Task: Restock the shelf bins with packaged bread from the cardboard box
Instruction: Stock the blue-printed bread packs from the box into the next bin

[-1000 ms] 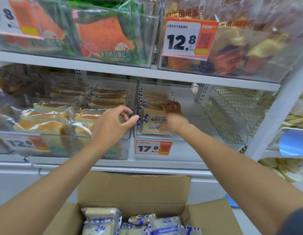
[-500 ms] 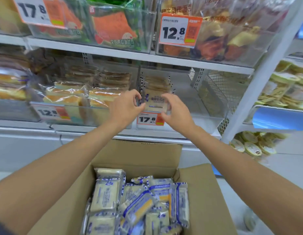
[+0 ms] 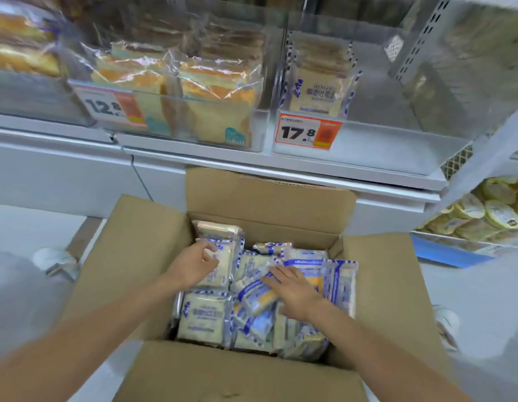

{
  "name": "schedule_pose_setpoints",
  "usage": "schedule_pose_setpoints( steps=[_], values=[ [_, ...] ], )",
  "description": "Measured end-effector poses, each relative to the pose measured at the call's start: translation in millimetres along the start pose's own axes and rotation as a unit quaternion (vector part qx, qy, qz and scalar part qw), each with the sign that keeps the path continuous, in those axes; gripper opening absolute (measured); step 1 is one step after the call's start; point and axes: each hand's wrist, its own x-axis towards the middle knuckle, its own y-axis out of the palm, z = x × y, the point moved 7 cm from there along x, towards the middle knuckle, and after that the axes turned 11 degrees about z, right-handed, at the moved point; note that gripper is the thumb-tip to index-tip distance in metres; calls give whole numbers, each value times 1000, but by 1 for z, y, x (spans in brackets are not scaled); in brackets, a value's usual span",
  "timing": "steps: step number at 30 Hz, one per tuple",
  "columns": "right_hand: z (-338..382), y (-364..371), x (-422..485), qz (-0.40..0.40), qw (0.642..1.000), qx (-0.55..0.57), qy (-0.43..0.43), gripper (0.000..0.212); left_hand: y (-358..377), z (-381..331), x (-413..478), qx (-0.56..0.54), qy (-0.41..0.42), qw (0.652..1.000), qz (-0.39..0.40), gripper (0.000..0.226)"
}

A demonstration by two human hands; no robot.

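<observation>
- Here, your left hand (image 3: 194, 266) pinches a bread packet (image 3: 226, 271) lying far-left in the cardboard box (image 3: 136, 256).
- Your right hand (image 3: 294, 287) lies flat on other packets (image 3: 337, 278).
- The bin (image 3: 382, 149) stands up ahead, nearer your right.

Lighting: bright, even, cool white; source out of view.
Shadows: soft, faint, inside the cardboard box (image 3: 153, 256) beneath both hands.
Glare: white streaks on clear wrappers (image 3: 220, 79) above the left hand (image 3: 194, 268).
Blur: motion smear throughout; print on the bread pack (image 3: 220, 271) at that hand is unreadable.
Distortion: the shelf upright (image 3: 484, 158) beyond the right hand (image 3: 292, 288) leans at the frame edge.
</observation>
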Motion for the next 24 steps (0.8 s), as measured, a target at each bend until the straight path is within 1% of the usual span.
schedule_pose_setpoints(
  steps=[1,3,5,6,7,9,11,13,14,16,17,19,21,22,24],
  values=[
    [2,1,5,-17,1000,22,-4,74,4,11,0,-10,-5,1000,18,22],
    [-6,-12,10,-83,985,153,7,57,8,24,1,-37,-7,999,38,36],
    [-19,-34,9,-143,954,261,17,30,6,27,2,-48,-15,998,32,42],
    [-24,-45,9,-157,938,310,14,16,6,26,3,-59,-16,998,32,49],
    [-27,-56,7,-158,918,364,0,9,8,23,4,-80,-12,996,36,58],
    [-27,-79,2,-136,883,449,-35,26,11,12,4,-136,6,989,50,72],
    [-19,-97,-4,-87,874,474,-62,38,15,0,4,-223,30,972,70,72],
    [-11,-108,-11,-45,878,471,-71,33,19,-7,2,-291,33,952,86,60],
    [-9,-110,-13,-36,877,474,-72,28,20,-7,0,-327,16,941,85,56],
    [-12,-113,-15,-54,868,489,-65,21,20,-1,-1,-391,-15,917,75,58],
    [-14,-113,-14,-77,864,495,-53,24,20,1,-2,-407,-20,910,72,59],
    [-16,-112,-12,-113,866,487,-28,43,18,1,-3,-404,-18,912,64,54],
    [-14,-111,-11,-120,866,485,-15,59,15,-1,-4,-403,-6,913,60,49],
    [-13,-110,-9,-119,866,486,-6,59,14,-2,-5,-402,-1,913,66,48],
    [-13,-110,-7,-115,872,475,2,44,17,-6,-8,-405,8,908,110,56]
  ],
)
